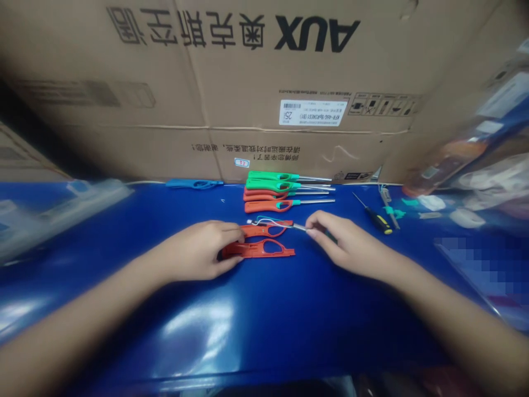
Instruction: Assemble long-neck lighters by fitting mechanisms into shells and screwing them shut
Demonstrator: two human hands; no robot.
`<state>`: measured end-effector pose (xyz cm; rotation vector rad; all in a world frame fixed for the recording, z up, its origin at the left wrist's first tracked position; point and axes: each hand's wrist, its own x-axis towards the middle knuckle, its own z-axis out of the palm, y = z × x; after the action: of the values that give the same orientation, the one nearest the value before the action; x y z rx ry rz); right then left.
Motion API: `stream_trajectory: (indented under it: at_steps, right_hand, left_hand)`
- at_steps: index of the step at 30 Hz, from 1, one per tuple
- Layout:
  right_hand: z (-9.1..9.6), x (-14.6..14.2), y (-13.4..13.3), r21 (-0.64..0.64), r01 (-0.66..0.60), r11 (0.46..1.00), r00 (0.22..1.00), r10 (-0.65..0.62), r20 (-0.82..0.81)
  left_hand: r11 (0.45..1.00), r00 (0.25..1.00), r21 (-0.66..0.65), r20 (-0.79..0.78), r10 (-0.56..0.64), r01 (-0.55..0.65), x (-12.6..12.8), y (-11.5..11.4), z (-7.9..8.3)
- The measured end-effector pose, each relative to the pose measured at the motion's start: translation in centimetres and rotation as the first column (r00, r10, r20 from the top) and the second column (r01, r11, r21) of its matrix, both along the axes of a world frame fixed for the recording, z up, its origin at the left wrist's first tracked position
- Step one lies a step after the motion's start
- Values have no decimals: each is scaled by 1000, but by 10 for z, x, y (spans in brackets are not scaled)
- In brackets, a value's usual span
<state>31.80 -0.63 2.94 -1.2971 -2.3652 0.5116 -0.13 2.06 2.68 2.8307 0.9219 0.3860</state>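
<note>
Two orange lighter casing halves lie one above the other on the blue table, the far half (270, 231) and the near half (253, 251). My left hand (209, 248) is curled round their left ends, fingers at the far half and thumb at the near one. Between thumb and fingertips, my right hand (345, 241) pinches a thin metal lighter tube (300, 226), which points left over the far half. A white wire (266, 220) and a teal strand loop from the tube's left end across that half. Part of the near half is hidden under my left hand.
Several assembled green and orange lighters (268, 206) are stacked behind. Blue casing parts (190, 183) lie further left. A black-and-yellow screwdriver (378, 219) and small teal pieces (394, 212) are at right. A large cardboard box (239, 77) walls off the back; a clear tray (82, 212) stands left.
</note>
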Motion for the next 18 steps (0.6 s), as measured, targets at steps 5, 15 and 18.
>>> stream_trajectory:
  at_steps: [5,15,18]
  right_hand:
    - [-12,-15,-8,-79,-56,995,998,52,-44]
    - [-15,-13,-1,-141,-44,989,994,29,-106]
    - [-16,-12,1,-156,-42,987,992,23,-125]
  left_hand:
    - [999,988,-7,150,32,-31,7,1,-9]
    - [1000,972,-4,235,20,-19,11,-5,-24]
    - [999,957,42,290,7,-21,13,-5,-27]
